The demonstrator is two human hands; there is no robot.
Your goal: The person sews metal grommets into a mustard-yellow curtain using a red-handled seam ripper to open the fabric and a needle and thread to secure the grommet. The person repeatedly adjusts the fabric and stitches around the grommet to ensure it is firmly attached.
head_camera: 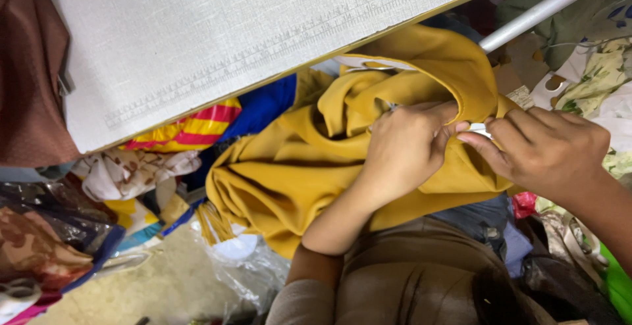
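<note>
Left hand: my left hand is curled on the mustard cloth, fingers bent tight and pinching a fold of it near the edge.
Right hand: my right hand comes in from the right, thumb and forefinger narrowed on a small white tag at the cloth's edge, just touching the left hand's fingertips.
Cloth: I see it bunched in deep folds in the middle of the view, below the board's edge, on a heap of other fabrics; its upper hem loops over both hands.
Board: a large white board with a ruled scale along its edge fills the top left, tilted across the view.
Rod: a pale metal rod runs from the top right down behind the cloth.
Around: striped red and yellow fabric and blue fabric lie under the board; a brown cloth hangs at far left; clear plastic lies below the mustard cloth.
</note>
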